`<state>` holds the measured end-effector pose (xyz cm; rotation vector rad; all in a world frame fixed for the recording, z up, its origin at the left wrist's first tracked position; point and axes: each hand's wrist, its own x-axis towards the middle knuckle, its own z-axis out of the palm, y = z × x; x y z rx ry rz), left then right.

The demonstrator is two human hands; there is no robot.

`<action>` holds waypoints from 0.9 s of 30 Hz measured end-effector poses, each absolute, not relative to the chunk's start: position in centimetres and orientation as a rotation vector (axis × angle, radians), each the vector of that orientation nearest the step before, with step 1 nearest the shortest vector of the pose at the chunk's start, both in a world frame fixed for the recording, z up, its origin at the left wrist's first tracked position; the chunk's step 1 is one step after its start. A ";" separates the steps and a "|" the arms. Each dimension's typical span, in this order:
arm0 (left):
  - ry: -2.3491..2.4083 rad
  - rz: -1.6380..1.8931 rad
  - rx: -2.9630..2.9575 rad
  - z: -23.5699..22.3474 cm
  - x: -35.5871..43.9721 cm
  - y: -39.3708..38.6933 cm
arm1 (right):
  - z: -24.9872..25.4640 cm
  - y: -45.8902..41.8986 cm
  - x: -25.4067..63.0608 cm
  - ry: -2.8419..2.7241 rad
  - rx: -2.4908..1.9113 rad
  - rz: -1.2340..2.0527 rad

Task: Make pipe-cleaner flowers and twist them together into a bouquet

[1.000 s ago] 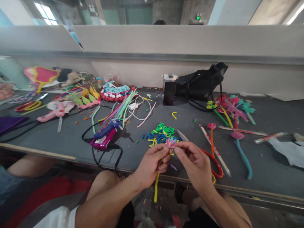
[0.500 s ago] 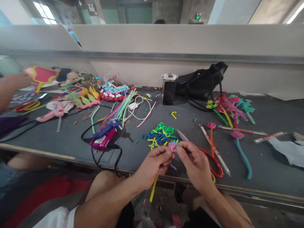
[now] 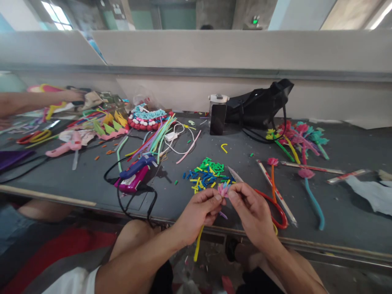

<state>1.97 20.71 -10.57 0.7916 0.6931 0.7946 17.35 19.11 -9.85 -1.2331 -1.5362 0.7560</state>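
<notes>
Between my two hands is a small pink flower with bits of blue at its centre. My left hand is closed on it from the left, and a yellow stem hangs down below that hand. My right hand pinches the flower's right side with thumb and forefinger. Just beyond the fingers lies a heap of short green, blue and yellow pieces. Scissors with red handles lie beside my right hand, partly hidden by it. A purple piece lies under the hands.
A blue glue gun with a black cord lies at left. Finished flowers on orange and blue stems lie at right. Farther back stand a phone and black bag. Another person's arm reaches in from the left.
The flower has turned slightly between my fingers; my hands stay in nearly the same place. The other person's arm has reached farther right across the table.
</notes>
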 end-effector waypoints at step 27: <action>0.721 0.798 0.790 -10.5 1.9 20.9 | -9.9 19.2 16.8 -1.334 -1.196 0.917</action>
